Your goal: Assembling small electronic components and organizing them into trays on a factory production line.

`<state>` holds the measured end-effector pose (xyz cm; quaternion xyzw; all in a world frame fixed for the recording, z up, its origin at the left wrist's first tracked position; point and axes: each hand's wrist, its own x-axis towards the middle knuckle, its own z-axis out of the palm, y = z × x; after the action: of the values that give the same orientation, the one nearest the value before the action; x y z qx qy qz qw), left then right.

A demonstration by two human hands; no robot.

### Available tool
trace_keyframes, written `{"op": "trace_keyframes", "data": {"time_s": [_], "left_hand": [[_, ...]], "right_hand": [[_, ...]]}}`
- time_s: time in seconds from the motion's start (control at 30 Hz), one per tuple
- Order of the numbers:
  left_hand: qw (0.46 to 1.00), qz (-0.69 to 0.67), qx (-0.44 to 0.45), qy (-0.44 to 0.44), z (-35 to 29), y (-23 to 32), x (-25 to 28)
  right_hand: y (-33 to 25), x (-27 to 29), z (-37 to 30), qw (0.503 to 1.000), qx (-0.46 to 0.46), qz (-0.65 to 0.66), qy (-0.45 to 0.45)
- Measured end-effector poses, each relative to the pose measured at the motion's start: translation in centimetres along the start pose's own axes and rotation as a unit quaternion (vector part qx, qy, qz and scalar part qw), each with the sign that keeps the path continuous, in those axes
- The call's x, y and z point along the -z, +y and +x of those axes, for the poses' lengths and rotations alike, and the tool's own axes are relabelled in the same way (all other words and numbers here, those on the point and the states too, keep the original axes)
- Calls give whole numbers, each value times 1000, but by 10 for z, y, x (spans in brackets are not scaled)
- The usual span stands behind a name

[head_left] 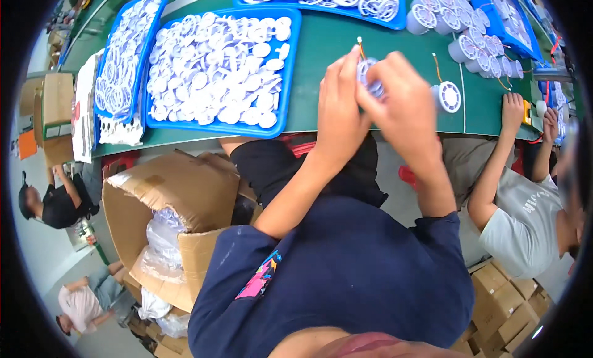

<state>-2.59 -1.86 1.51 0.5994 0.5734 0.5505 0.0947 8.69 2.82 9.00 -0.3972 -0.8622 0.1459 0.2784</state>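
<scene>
In front of me, above the near edge of the green table, I hold a small round white plastic housing [369, 71] between both hands. My left hand [341, 108] is closed around its left side. A short lead of thin coloured wires [361, 51] with a small white plug sticks up past those fingertips. My right hand [401, 98] is bent over the housing's right side, thumb and fingers closed on it, and is slightly blurred by motion. Fingers cover much of the housing. Just right of my right hand stands a similar white housing [450, 97] with its own wire lead.
A blue tray [285, 105] of white disc-shaped caps lies to the left. Beside it, another blue tray [141, 89] holds white rings; a third tray [398, 19] is at the back. Several white housings [422, 19] cluster back right. A co-worker [525, 216] sits at the right.
</scene>
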Motion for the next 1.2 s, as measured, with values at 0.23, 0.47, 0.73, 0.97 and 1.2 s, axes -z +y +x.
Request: {"op": "trace_keyframes", "data": {"time_s": [0.23, 0.47, 0.73, 0.97, 1.2], "left_hand": [[991, -61, 117, -8, -25, -28, 22], [980, -151, 127, -14, -33, -32, 26], [994, -70, 61, -51, -28, -31, 30], [995, -59, 61, -52, -28, -39, 27], [995, -61, 66, -43, -32, -37, 21]], "right_hand": [[-10, -34, -5, 991, -53, 121, -18], [7, -42, 21, 979, -70, 180, -56], [19, -67, 78, 999, 16, -38, -36], [-24, -109, 93, 945, 208, -121, -219], [-25, -87, 85, 951, 206, -42, -227]]}}
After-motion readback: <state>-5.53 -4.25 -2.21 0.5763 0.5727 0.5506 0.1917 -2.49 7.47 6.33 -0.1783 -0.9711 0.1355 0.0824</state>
